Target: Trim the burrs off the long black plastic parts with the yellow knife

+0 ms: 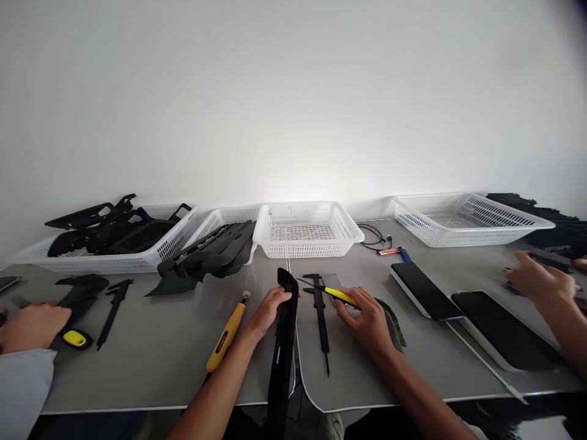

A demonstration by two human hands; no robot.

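My left hand [271,308] is closed around the upper part of a long black plastic part [285,330], which stands nearly upright at the table's front edge. In my right hand [369,318] is a yellow utility knife [338,296], its thin dark tip pointing left toward the part, apart from it. Beneath the knife lies a black caliper [321,324]. Left of my left forearm rests a yellow electric screwdriver [227,336]. A dark cloth [391,321] is partly hidden behind my right hand.
White baskets stand along the wall: one with black parts [151,264], one under stacked black parts [220,247], a middle one [307,249] and a right one [440,235]. Two black-topped devices [426,290] lie right. Co-workers' hands [39,327] [541,278] are at both sides.
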